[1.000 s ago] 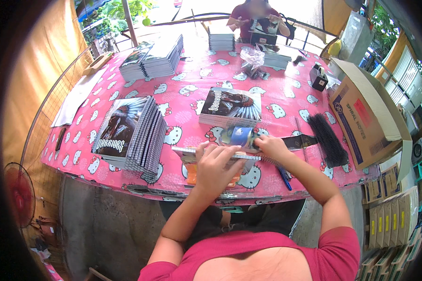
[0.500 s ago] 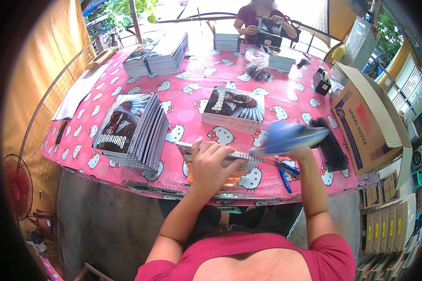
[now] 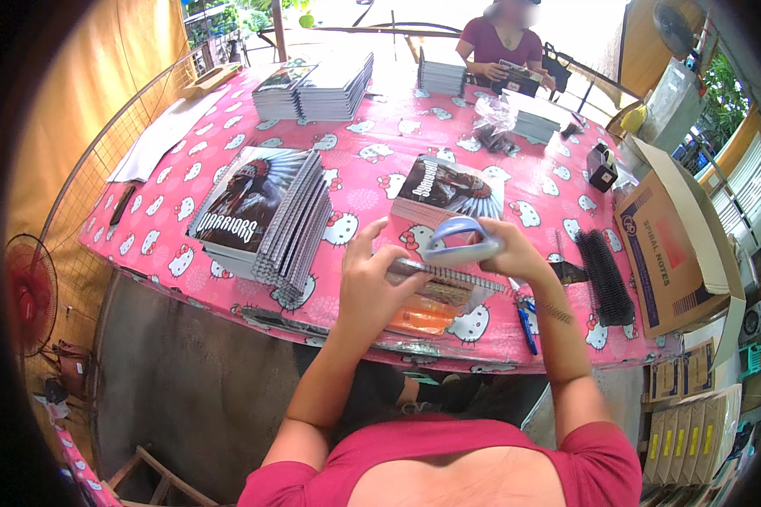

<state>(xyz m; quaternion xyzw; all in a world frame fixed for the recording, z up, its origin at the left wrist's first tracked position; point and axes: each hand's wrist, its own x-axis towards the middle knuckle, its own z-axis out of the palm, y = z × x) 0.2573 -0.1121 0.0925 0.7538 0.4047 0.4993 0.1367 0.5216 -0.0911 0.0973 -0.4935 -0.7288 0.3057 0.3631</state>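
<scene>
My left hand [image 3: 365,283] is closed on the left end of a spiral notebook [image 3: 467,280], fingers behind and thumb in front. The notebook is held edge-up, with a wire coil along its top edge. My right hand [image 3: 513,252] grips a blue and grey object [image 3: 460,242] shaped like a loop or a slipper, just above the coiled edge. Whether it touches the coil is unclear. Beneath the notebook lies something orange [image 3: 421,318]. Blue-handled pliers [image 3: 527,327] rest by my right forearm. Behind the notebook sits a stack of covers and pages [image 3: 448,188].
Coil-bound notebooks [image 3: 249,203] are stacked on my left. Black coils [image 3: 605,279] lie to the right, beside an open cardboard box [image 3: 668,241]. Further stacks [image 3: 317,93] and a plastic bag [image 3: 496,118] stand at the back. Across the table, another person [image 3: 503,51] handles a notebook.
The blue object has moved left, from the notebook's right end to above its middle. The coil that stuck out on the right now lies along the edge. The view has shifted slightly.
</scene>
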